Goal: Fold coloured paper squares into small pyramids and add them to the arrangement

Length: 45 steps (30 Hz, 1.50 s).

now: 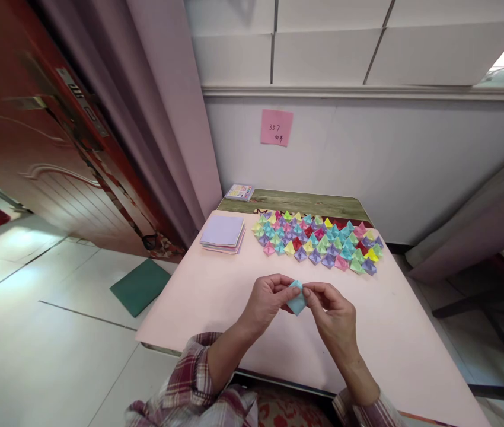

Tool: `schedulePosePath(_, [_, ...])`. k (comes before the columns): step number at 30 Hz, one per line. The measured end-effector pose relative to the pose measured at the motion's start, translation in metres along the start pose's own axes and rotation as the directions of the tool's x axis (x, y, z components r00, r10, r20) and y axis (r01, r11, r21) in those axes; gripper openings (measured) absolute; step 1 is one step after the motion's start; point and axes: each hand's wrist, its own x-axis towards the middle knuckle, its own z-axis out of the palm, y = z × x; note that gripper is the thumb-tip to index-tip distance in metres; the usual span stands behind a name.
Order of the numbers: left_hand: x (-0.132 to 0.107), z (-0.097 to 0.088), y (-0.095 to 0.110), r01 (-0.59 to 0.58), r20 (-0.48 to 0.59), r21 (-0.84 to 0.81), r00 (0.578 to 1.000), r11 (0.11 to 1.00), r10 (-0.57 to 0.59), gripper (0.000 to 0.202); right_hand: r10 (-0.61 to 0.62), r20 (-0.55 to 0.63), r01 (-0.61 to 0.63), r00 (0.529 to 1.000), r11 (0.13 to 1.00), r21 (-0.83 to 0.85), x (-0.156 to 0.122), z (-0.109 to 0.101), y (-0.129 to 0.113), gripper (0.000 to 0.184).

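Paper folding is in hand: a small light-blue folded piece (297, 298) sits pinched between the left hand (266, 301) and the right hand (334, 313), held just above the pink worktop (198, 296), on the near side of the rows of finished paper shapes (318, 240). Both sets of fingers are pressed onto the blue piece, left fingers (288, 283) on its left edge, right fingers (312, 290) on its right; whether the thumbs sit behind it cannot be told.

To fold well here, I judge it best to keep both pinches close to the crease line, so the small paper does not twist, and to press the fold flat with the fingertips before letting go with either hand. Lowering the piece to the worktop would likely give a sharper crease.

A stack of unfolded sheets (223, 232) with a lilac one on top lies left of the finished shapes, near enough to reach. A pink note (276, 127) is stuck on the wall beyond them, and a green sheet (140, 286) lies on the floor, further left than the stack.
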Motion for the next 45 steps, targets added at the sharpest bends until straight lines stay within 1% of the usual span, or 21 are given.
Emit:
schedulePosePath(4, [0.002, -0.001, -0.004, 0.007, 0.000, 0.011, 1.000, 1.000, -0.007, 0.040, -0.096, 0.056, 0.101, 0.994, 0.990, -0.102, 0.004, -0.002, -0.007, 0.017])
schedulePosePath(7, [0.002, -0.003, -0.006, 0.009, 0.012, 0.000, 1.000, 1.000, -0.009, 0.036, -0.111, 0.118, 0.124, 0.987, 0.986, -0.112, 0.007, -0.004, -0.008, 0.018])
schedulePosePath(9, [0.003, -0.003, -0.007, 0.001, -0.027, -0.021, 1.000, 1.000, -0.001, 0.034, -0.044, 0.112, 0.051, 0.993, 0.997, -0.063, 0.008, -0.004, -0.006, 0.020])
schedulePosePath(11, [0.005, -0.004, -0.007, -0.015, -0.115, -0.059, 0.993, 0.998, 0.009, 0.032, 0.081, 0.088, -0.084, 0.993, 0.996, 0.033, 0.007, -0.004, -0.002, 0.027])
schedulePosePath(12, [0.006, -0.004, -0.007, -0.023, -0.164, -0.085, 0.986, 0.996, 0.009, 0.031, 0.145, 0.094, -0.153, 0.985, 0.985, 0.079, 0.006, -0.003, 0.000, 0.030])
schedulePosePath(14, [0.007, -0.005, -0.008, -0.033, -0.237, -0.144, 0.971, 0.989, -0.002, 0.030, 0.227, 0.147, -0.246, 0.963, 0.961, 0.126, 0.004, -0.001, 0.002, 0.034])
schedulePosePath(16, [0.008, -0.004, -0.010, -0.026, -0.266, -0.202, 0.964, 0.979, -0.029, 0.030, 0.243, 0.208, -0.273, 0.947, 0.953, 0.132, 0.002, 0.003, 0.001, 0.033])
schedulePosePath(19, [0.007, -0.003, -0.013, 0.009, -0.250, -0.261, 0.965, 0.965, -0.077, 0.031, 0.227, 0.254, -0.273, 0.940, 0.947, 0.168, 0.000, 0.007, 0.000, 0.031])
schedulePosePath(24, [0.002, -0.003, -0.012, 0.091, -0.176, -0.295, 0.973, 0.951, -0.148, 0.031, 0.218, 0.290, -0.278, 0.932, 0.943, 0.184, 0.001, 0.007, 0.004, 0.029])
schedulePosePath(27, [0.001, -0.004, -0.011, 0.153, -0.138, -0.306, 0.970, 0.940, -0.202, 0.032, 0.216, 0.281, -0.274, 0.935, 0.943, 0.188, 0.001, 0.007, 0.007, 0.029])
schedulePosePath(30, [0.000, -0.006, -0.010, 0.186, -0.129, -0.301, 0.964, 0.935, -0.233, 0.033, 0.214, 0.257, -0.271, 0.942, 0.940, 0.207, 0.002, 0.007, 0.010, 0.029])
schedulePosePath(33, [-0.001, -0.006, -0.011, 0.215, -0.107, -0.281, 0.961, 0.935, -0.254, 0.033, 0.217, 0.241, -0.280, 0.946, 0.921, 0.269, 0.003, 0.008, 0.012, 0.030])
schedulePosePath(36, [-0.003, -0.004, -0.011, 0.246, -0.058, -0.285, 0.960, 0.926, -0.273, 0.032, 0.226, 0.235, -0.298, 0.945, 0.892, 0.339, 0.004, 0.009, 0.012, 0.030])
schedulePosePath(38, [-0.005, -0.002, -0.011, 0.243, -0.023, -0.316, 0.964, 0.917, -0.263, 0.031, 0.228, 0.213, -0.291, 0.950, 0.892, 0.346, 0.005, 0.009, 0.012, 0.029])
schedulePosePath(40, [-0.006, 0.001, -0.011, 0.218, -0.009, -0.343, 0.972, 0.914, -0.235, 0.031, 0.240, 0.163, -0.279, 0.957, 0.915, 0.292, 0.004, 0.009, 0.012, 0.027])
schedulePosePath(43, [-0.006, 0.006, -0.012, 0.126, -0.042, -0.325, 0.988, 0.937, -0.148, 0.031, 0.278, 0.114, -0.294, 0.954, 0.940, 0.172, 0.003, 0.008, 0.011, 0.029])
schedulePosePath(45, [-0.005, 0.007, -0.013, 0.045, -0.076, -0.268, 0.995, 0.962, -0.067, 0.030, 0.307, 0.141, -0.330, 0.941, 0.924, 0.195, 0.002, 0.007, 0.010, 0.033])
